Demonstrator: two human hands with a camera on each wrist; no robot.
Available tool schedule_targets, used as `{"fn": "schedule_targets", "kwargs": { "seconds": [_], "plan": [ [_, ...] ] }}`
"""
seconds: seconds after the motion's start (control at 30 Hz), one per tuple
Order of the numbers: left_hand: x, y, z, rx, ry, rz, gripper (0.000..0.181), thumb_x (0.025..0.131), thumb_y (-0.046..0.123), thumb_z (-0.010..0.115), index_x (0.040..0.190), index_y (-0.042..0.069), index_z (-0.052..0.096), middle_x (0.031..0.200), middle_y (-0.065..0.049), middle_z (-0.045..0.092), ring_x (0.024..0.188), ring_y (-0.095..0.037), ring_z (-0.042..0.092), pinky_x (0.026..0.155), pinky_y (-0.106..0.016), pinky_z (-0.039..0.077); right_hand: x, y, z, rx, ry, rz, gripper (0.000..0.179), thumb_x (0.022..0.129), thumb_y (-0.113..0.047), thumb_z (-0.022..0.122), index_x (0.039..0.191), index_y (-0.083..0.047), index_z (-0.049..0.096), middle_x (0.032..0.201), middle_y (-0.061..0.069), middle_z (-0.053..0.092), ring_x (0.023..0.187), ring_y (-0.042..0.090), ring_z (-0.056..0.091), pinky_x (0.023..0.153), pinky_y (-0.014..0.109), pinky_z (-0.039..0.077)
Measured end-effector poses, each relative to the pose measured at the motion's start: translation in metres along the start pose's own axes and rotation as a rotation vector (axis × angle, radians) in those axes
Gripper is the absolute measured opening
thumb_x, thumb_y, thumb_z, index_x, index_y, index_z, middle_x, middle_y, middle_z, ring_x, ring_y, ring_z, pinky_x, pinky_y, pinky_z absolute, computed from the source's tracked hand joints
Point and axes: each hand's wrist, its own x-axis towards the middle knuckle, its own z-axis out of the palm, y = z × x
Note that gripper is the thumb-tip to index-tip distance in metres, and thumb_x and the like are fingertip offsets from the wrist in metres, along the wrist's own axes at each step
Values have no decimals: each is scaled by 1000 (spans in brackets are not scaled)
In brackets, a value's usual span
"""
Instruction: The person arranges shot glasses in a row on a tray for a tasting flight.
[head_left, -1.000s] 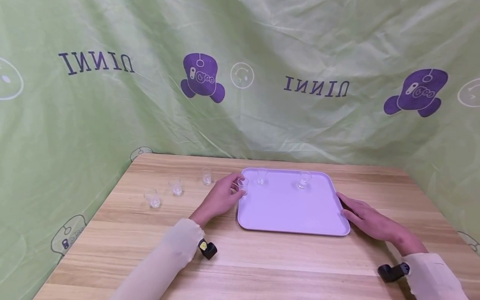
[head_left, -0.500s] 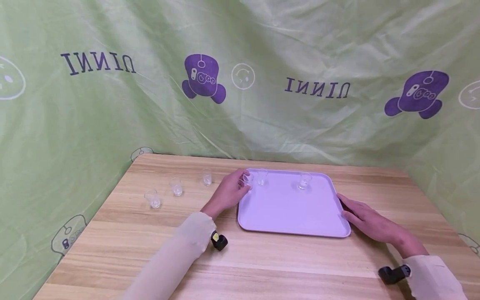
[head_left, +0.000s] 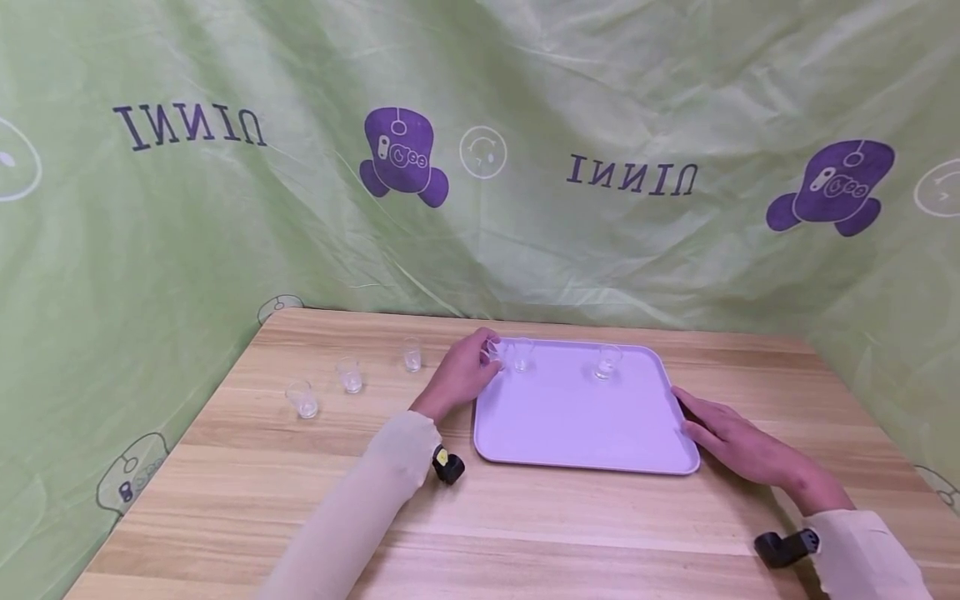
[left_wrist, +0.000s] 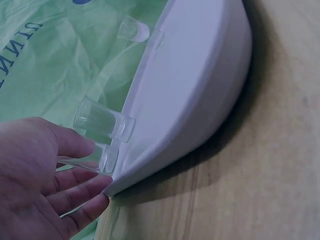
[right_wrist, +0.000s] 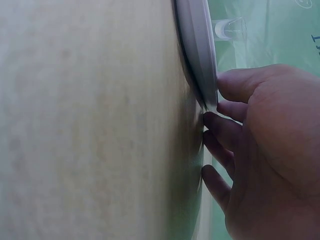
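Observation:
At the back left corner of the lilac tray [head_left: 585,425], my left hand [head_left: 459,375] holds a small clear shot glass [left_wrist: 108,159] between thumb and fingers. Its base is at the tray surface, right beside a second shot glass [head_left: 523,357] that stands there. Farther right on the tray is another shot glass [head_left: 607,363]. My right hand [head_left: 738,437] rests against the tray's right edge, thumb at the rim [right_wrist: 212,55] and fingers loosely extended along the side.
Left of the tray, three more shot glasses stand in a slanting row on the wooden table [head_left: 525,533]: a near one [head_left: 303,402], a middle one [head_left: 350,377] and a far one [head_left: 412,356]. A green printed cloth [head_left: 540,250] hangs behind the table.
My left hand has carried its shot glass a little right and back, from the tray's left edge to beside the glass in the back corner. The right hand has stayed put.

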Motion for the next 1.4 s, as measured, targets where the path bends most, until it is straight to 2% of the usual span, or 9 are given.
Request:
{"fn": "schedule_targets", "kwargs": {
  "seconds": [0.2,0.4,0.7,0.9,1.03,1.27,1.4],
  "plan": [
    [7,-1,0,14,-7,-18,36,97,10,71,130,5,59,106,-8,66,95,-20,63,81,-33,55,-1,-1,0,-3,6,-2,64,110,-31,49,162,-2,25,161,32,27,142,58,23,106,77,22],
    [12,-1,-2,27,-2,-21,36,96,9,72,129,4,60,110,-10,67,99,-23,65,86,-35,55,0,-1,0,-6,9,-11,64,110,-30,49,161,0,25,160,33,27,142,59,24,105,77,23],
    [19,-3,-1,85,16,-3,36,95,11,73,129,5,61,104,-8,66,96,-21,62,85,-35,53,2,-3,-2,-6,8,-11,65,110,-30,50,161,0,25,160,33,27,142,59,23,106,77,23],
    [18,-3,1,89,9,-31,37,95,11,73,130,6,61,104,-7,64,96,-22,61,85,-37,53,1,-2,-2,-1,4,-18,65,109,-30,51,161,0,25,160,33,27,142,59,23,105,77,23],
    [19,-3,1,92,5,-24,38,95,11,74,130,5,61,103,-7,65,95,-21,61,84,-36,53,1,-1,-1,-2,4,-22,64,110,-29,50,161,0,26,160,33,27,142,59,23,105,77,23],
    [18,-1,0,65,-8,-38,45,95,13,73,136,4,56,100,-7,63,89,-21,60,77,-34,53,1,-1,0,-1,-4,-6,63,110,-28,50,161,0,26,160,33,27,142,59,23,106,76,23],
    [16,0,0,60,-6,-29,49,95,14,72,140,4,53,108,-11,63,96,-25,61,81,-37,54,1,-2,0,-1,-5,-5,63,110,-28,50,161,0,25,160,33,27,142,59,23,105,76,23]
  ]
}}
